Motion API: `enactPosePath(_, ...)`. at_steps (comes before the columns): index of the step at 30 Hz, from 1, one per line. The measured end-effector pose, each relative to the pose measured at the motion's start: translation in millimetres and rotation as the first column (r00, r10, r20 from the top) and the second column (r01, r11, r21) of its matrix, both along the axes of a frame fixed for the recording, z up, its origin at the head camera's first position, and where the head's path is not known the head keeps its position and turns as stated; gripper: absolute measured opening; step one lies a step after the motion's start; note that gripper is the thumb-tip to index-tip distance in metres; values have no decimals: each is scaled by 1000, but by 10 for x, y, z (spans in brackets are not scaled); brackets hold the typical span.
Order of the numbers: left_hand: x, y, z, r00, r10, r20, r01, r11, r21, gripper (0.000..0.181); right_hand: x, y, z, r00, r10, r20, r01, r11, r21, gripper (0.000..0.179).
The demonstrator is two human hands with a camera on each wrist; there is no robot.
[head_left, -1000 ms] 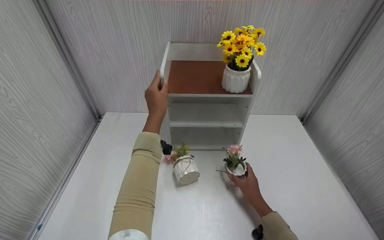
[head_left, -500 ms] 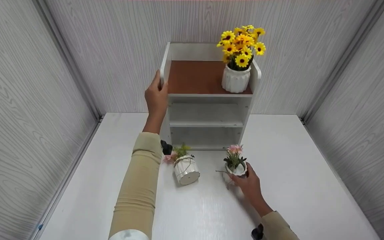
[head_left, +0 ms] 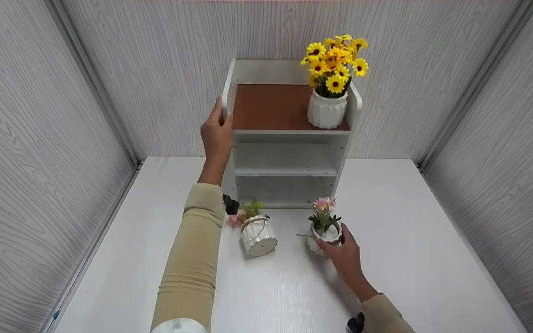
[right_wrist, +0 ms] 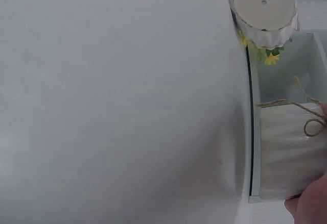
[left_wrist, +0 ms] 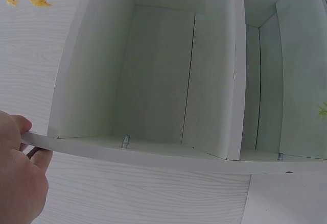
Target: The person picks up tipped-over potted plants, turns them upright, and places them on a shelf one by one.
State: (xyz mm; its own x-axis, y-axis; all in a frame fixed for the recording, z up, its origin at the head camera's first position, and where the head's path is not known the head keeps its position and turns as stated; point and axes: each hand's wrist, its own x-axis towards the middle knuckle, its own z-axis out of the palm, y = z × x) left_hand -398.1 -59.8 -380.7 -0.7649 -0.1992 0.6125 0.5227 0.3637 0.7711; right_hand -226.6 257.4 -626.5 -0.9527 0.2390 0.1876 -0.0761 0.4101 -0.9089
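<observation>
My left hand (head_left: 216, 138) grips the upper left side panel of a small white shelf unit (head_left: 271, 107) with a brown top; the left wrist view shows the fingers (left_wrist: 42, 158) pinching the panel's edge. In my right hand (head_left: 347, 256) is a white flowerpot (head_left: 315, 245) of pink artificial flowers, held by its rim in front of the shelf. A twine bow (right_wrist: 312, 127) on this pot shows in the right wrist view. To its left, another white flowerpot (head_left: 258, 238) with pink and yellow-green flowers lies on its side, base toward me.
A ribbed white flowerpot (head_left: 326, 111) of yellow flowers stands at the right of the brown top. Below it are two white compartments. The shelf unit stands on a white table (head_left: 400, 222), with grey wood-patterned walls (head_left: 155, 69) at the back and both sides.
My right hand and the pot of pink flowers have shifted slightly up and left in the head view, toward the shelf. The left hand keeps its place.
</observation>
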Motion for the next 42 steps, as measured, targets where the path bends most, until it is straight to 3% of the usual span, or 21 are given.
enactPosePath(9,-8,9,-8,1000,21,10,-21,1000,-5,52,33,-179,331,996,-41,-80,42,999,13,96)
enactPosePath(20,-15,6,-7,1000,1,12,-1,1000,-1,52,21,-388,894,991,33,-126,-41,997,-64,93)
enactPosePath(29,-11,-26,-5,1000,11,10,-11,1000,-12,53,-83,-516,1381,974,102,-201,-116,991,-62,91)
enactPosePath(42,-16,-35,15,1000,-12,12,12,1000,-4,51,-332,-700,1979,929,146,-341,-159,987,-10,84)
